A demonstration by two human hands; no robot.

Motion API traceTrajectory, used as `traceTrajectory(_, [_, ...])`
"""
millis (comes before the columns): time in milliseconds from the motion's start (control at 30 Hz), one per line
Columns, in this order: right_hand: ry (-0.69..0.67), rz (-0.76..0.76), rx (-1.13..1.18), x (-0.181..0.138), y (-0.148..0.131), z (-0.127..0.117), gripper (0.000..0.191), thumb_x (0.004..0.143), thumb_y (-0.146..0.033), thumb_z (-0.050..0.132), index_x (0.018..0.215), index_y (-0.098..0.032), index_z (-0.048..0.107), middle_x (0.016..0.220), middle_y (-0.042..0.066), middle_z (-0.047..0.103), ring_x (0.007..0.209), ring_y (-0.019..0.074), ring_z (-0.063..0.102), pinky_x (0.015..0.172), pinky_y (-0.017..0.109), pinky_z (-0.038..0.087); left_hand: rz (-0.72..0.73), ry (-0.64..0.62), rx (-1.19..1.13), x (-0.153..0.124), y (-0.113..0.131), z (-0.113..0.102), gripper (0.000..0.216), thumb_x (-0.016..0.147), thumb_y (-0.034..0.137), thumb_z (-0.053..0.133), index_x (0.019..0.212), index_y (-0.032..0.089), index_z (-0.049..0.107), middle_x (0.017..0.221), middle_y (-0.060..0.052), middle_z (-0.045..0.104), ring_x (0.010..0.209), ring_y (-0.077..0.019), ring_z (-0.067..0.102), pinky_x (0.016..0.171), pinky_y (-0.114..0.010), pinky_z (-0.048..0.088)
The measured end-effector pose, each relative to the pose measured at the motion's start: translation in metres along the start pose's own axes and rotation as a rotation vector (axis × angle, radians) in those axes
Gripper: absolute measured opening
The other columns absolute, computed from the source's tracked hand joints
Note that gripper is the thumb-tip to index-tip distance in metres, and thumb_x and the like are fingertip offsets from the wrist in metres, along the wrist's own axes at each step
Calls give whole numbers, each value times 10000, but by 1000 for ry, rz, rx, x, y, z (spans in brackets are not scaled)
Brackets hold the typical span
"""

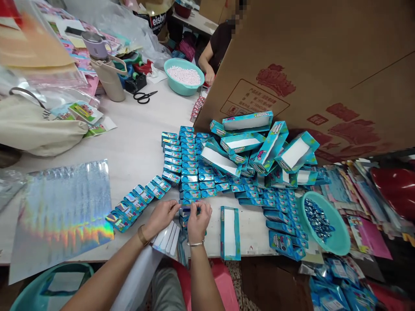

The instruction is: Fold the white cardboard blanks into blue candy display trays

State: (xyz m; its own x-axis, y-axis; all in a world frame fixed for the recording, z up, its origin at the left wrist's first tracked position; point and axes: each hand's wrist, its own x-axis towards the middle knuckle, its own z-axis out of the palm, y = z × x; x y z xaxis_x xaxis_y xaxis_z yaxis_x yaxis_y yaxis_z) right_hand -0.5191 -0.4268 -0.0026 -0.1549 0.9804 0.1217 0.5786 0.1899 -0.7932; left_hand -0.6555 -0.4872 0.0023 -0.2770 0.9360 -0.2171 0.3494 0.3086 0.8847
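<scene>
My left hand [164, 217] and my right hand [198, 221] meet low in the middle of the head view, both with fingers pinched. Between the fingertips is a small dark strip, too small to name; it lies over a blue tin [186, 219] in the packed rows. Below my left hand hangs a shiny sheet with white strips [167, 239], partly hidden by my wrist. Rows of small blue tins [189, 170] stand just beyond my fingers. To the left, several tins with shiny tops [134, 201] form a slanting line. An upright blue display box [230, 233] lies right of my right hand.
Blue boxes [246, 144] are piled against a big cardboard carton [311, 82]. Right stands a turquoise bowl of blue wrapped pieces [340, 233]. A holographic sheet [65, 207] overhangs the front edge. Scissors [144, 97], a tumbler [110, 82] and a co-worker's arm [206, 60] are farther back.
</scene>
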Motion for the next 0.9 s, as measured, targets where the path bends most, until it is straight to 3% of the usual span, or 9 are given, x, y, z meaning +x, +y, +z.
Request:
traceTrajectory(100, [22, -59, -67, 9, 6, 7, 193, 889, -329, 479, 750, -210, 538, 1002, 123, 541, 1063, 274, 443, 894, 424, 312, -10, 14, 32, 10, -11, 7, 348, 884, 429, 433, 675, 190, 574, 617, -24, 569, 573, -153, 482, 592, -257, 290])
traceTrajectory(200, [-2, -36, -137, 14, 14, 14, 196, 891, -329, 475, 751, -209, 542, 1007, 126, 518, 1035, 281, 448, 867, 425, 322, -42, 33, -1, 18, -27, 17, 362, 873, 449, 449, 652, 183, 556, 606, -17, 558, 574, -145, 476, 577, -251, 282])
traceTrajectory(400, [-22, -62, -184, 16, 25, 24, 194, 892, -308, 434, 760, -196, 521, 977, 140, 472, 992, 296, 429, 847, 443, 323, -213, -80, -570, 32, -61, 43, 448, 776, 573, 537, 660, 140, 559, 593, -2, 567, 572, -123, 481, 572, -236, 356])
traceTrajectory(600, [7, -74, -142, 17, 27, 26, 103, 859, -242, 443, 904, -187, 518, 962, 119, 479, 965, 280, 428, 861, 445, 326, -345, -77, -648, 34, -75, 57, 533, 673, 646, 605, 577, 124, 565, 533, -10, 573, 510, -101, 448, 516, -231, 323])
traceTrajectory(800, [-23, -13, 63, 10, 15, -3, 254, 850, -243, 436, 1074, -156, 517, 1037, 116, 507, 907, 215, 515, 815, 377, 418, -361, -22, -604, 0, -57, 40, 534, 700, 655, 567, 610, 129, 580, 475, 13, 532, 477, -103, 434, 504, -234, 316])
traceTrajectory(900, [-247, -32, 206, -16, -6, -31, 289, 862, -291, 475, 1126, -184, 525, 1044, 86, 566, 875, 179, 562, 763, 317, 463, -295, -85, -623, -32, -40, 17, 489, 762, 604, 534, 655, 132, 598, 503, 8, 552, 506, -112, 451, 530, -236, 330])
